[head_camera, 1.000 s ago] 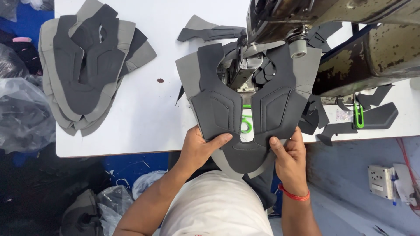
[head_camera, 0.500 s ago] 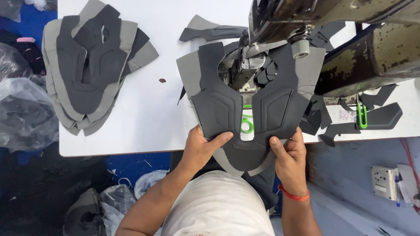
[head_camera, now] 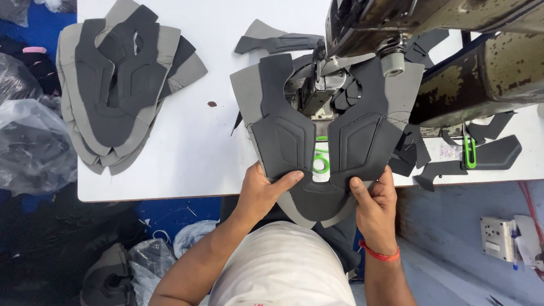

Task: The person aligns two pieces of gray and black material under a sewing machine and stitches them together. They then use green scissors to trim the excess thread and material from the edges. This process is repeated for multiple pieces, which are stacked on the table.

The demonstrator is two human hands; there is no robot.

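the dark shoe upper [head_camera: 317, 147] lies flat on the bench [head_camera: 187, 158] under the sewing machine [head_camera: 396, 34], its long axis running straight away from the person; left hand [head_camera: 262, 190] and right hand [head_camera: 374, 198] pinch its near edge, equally close.

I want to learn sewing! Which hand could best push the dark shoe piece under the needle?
Probably the left hand: its thumb lies flat on the dark shoe piece, while the right hand only pinches the edge.
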